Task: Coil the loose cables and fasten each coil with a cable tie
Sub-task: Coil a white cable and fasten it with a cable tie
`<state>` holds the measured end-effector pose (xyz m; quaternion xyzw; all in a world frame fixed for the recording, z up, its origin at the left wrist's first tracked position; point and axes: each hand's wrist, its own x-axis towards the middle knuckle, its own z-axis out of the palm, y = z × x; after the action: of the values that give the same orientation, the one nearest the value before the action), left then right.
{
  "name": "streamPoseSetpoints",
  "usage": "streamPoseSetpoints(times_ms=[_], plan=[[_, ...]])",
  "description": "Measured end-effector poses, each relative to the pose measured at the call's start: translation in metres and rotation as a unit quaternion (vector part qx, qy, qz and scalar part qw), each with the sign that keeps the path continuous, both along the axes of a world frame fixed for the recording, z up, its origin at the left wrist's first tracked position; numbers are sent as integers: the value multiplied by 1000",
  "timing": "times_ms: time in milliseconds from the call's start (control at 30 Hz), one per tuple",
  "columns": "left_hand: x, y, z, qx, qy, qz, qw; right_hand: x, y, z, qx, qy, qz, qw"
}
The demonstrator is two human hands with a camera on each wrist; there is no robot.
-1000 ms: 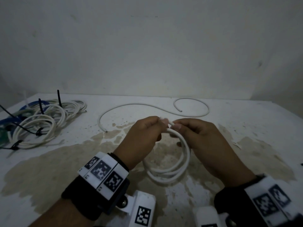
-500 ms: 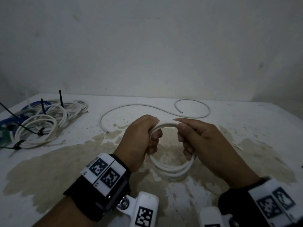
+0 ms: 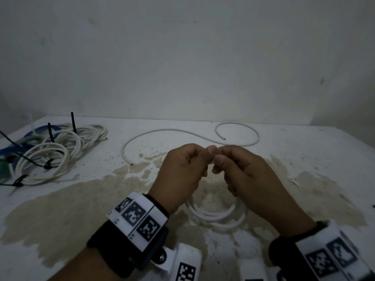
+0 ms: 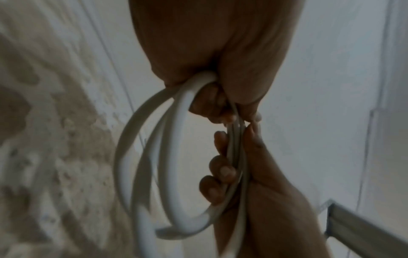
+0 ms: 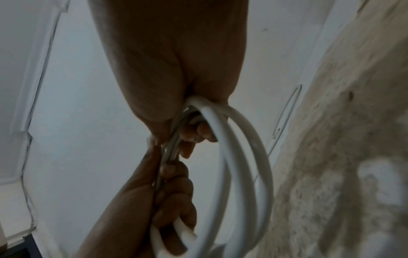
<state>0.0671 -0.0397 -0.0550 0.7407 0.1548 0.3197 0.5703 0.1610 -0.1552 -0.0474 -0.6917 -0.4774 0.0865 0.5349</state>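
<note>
Left hand (image 3: 180, 171) and right hand (image 3: 249, 175), thumbs touching, both grip the top of the white cable coil (image 3: 215, 217), its loops hanging above the stained worktop (image 3: 81, 199).

The scene is viewed from above and behind the wrists by the head camera, faced forward and down at the left hand (image 3: 180, 171) and right hand (image 3: 245, 175). Each hand is seen from very near by its own wrist camera, looking along the palm toward the fingertips. The white cable coil (image 3: 217, 217), hung below both hands, is shared by all three views (image 4: 174, 157) (image 5: 240, 165).
</note>
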Motion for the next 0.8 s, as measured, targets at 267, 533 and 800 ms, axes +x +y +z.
streamPoseSetpoints(times_ms=[267,533,800], plan=[[-3,2,7,-227,5,-188,955,6,-2,4,100,155,-19,983],[1,-9,8,-174,-4,-124,977,8,-4,2,68,100,-48,992],[4,-8,3,-172,-33,-80,981,11,-10,4,11,150,26,988]])
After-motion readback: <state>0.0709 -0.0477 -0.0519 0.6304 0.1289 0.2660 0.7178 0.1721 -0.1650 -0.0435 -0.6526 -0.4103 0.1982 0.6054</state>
